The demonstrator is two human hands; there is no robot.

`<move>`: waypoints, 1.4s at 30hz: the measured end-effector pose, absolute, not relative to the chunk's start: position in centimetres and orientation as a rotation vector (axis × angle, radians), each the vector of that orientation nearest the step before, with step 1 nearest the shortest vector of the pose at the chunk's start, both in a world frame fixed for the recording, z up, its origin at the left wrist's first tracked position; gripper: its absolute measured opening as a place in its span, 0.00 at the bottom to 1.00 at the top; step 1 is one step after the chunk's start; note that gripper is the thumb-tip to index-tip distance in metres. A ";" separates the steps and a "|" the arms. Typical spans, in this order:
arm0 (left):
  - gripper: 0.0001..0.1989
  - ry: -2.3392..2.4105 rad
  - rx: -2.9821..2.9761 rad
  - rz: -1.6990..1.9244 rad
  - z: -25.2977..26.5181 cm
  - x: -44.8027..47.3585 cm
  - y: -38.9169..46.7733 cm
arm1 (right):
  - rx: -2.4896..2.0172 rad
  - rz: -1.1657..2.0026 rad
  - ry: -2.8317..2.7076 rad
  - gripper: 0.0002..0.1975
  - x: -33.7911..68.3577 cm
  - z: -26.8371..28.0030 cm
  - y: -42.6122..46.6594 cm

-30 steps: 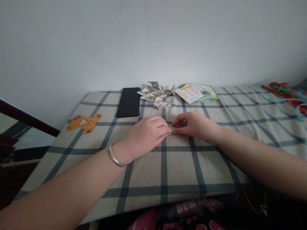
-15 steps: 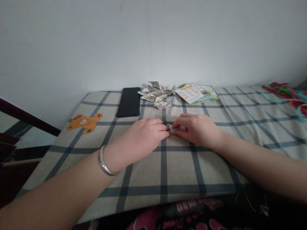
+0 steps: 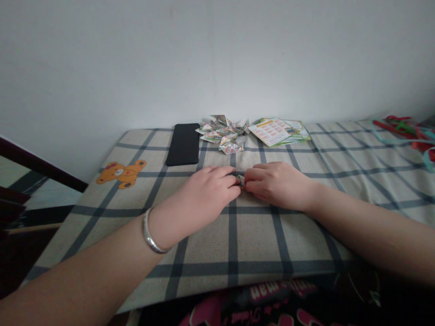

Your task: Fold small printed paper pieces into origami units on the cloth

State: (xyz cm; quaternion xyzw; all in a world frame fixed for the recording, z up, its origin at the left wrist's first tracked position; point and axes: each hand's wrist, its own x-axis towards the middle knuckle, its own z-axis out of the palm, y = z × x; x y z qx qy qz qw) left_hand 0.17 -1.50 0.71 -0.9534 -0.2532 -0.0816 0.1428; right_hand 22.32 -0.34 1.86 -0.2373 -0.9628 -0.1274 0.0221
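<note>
Between my two hands, near the middle of the table, is a small piece of folded printed paper (image 3: 241, 180), mostly covered by fingertips. My left hand (image 3: 212, 190), with a silver bangle at the wrist, grips its left side. From the right, my right hand (image 3: 275, 184) pinches the other side with its fingers closed together. Just beyond the hands lies a cluster of folded paper pieces (image 3: 224, 133) with pointed tips, in similar printed paper. Beside that cluster rests a stack of flat printed paper sheets (image 3: 275, 131).
A black phone (image 3: 183, 145) lies left of the folded pieces. The checked tablecloth (image 3: 204, 244) carries an orange bear figure (image 3: 120, 173) at the left. Red, green and pale blue strips (image 3: 408, 131) lie at the far right. A white wall (image 3: 217, 59) rises behind the table.
My right fingers have closed further over the small folded paper, so less of it shows. My left fingers have shifted slightly on it. Everything else stays in place.
</note>
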 end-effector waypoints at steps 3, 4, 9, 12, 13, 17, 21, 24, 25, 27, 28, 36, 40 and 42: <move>0.14 -0.726 -2.763 -0.253 0.7 0.0 -1.4 | -0.763 -0.399 -3.002 0.10 22.3 2.2 -0.4; 0.14 -0.726 -2.766 -0.253 0.8 -0.1 -1.4 | -0.770 -0.399 -3.004 0.10 22.3 2.3 -0.4; 0.14 -0.725 -2.781 -0.247 0.9 -0.2 -1.3 | -0.782 -0.409 -3.009 0.09 22.5 2.7 -0.7; 0.14 -0.726 -2.798 -0.241 1.1 -0.3 -1.3 | -0.807 -0.407 -3.003 0.09 22.8 2.8 -0.8; 0.13 -0.723 -2.805 -0.239 1.1 -0.4 -1.2 | -0.821 -0.395 -2.999 0.08 22.9 2.8 -0.8; 0.14 -0.713 -2.828 -0.241 0.9 -0.6 -1.0 | -0.894 -0.346 -2.997 0.09 23.3 3.0 -0.8; 0.14 -0.740 -2.839 -0.242 0.9 -0.7 -0.9 | -0.940 -0.350 -3.012 0.09 23.5 3.3 -0.9; 0.15 -0.803 -2.845 -0.213 1.4 -0.6 -1.0 | -0.956 -0.350 -3.016 0.09 23.6 3.5 -1.1; 0.15 -0.829 -2.845 -0.210 1.6 -0.6 -1.1 | -0.960 -0.343 -3.016 0.10 23.6 3.5 -1.1; 0.15 -0.868 -2.848 -0.209 2.0 -0.5 -1.3 | -0.982 -0.319 -3.007 0.10 23.6 3.5 -1.1; 0.15 -0.880 -2.850 -0.211 2.1 -0.4 -1.3 | -0.995 -0.300 -3.001 0.11 23.7 3.5 -1.1; 0.13 -0.883 -2.867 -0.193 2.1 -0.3 -1.5 | -1.090 -0.139 -2.962 0.10 23.6 3.4 -0.9; 0.13 -0.853 -2.858 -0.172 1.6 -0.2 -1.6 | -1.120 -0.117 -2.925 0.08 23.5 3.3 -1.1; 0.13 -0.860 -2.842 -0.185 1.4 -0.2 -1.6 | -1.133 -0.164 -2.906 0.08 23.3 3.1 -1.1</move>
